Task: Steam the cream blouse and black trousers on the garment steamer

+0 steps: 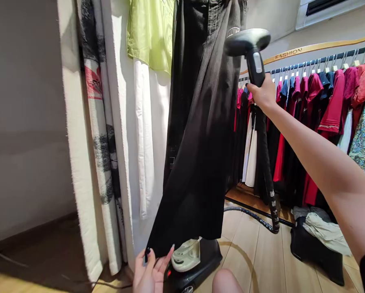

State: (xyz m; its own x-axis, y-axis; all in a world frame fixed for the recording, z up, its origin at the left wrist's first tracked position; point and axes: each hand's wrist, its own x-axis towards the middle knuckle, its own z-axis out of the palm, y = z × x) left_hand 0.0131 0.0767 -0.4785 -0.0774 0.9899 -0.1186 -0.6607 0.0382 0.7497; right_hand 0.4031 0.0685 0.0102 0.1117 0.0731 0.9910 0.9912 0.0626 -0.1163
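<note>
Black trousers (197, 162) hang in front of me, with one leg drawn out toward the lower left. My left hand (152, 268) pinches the hem corner of that leg between thumb and fingers. Up at the right, my right hand (263, 93) is wrapped round the handle of a garment steamer head (248, 42). The head's wide plate is beside the upper part of the trousers; whether it touches the cloth I cannot tell. A dark hose (266, 171) drops from the handle and bends along the floor. Behind the hem stands the steamer base (197, 264), partly hidden.
A light green top (152, 32) and white trousers (144, 138) hang at the left, next to a cream curtain (81, 162). On the right is a clothes rack (319, 44) full of garments. A cloth pile (323, 236) lies on the wooden floor (271, 252).
</note>
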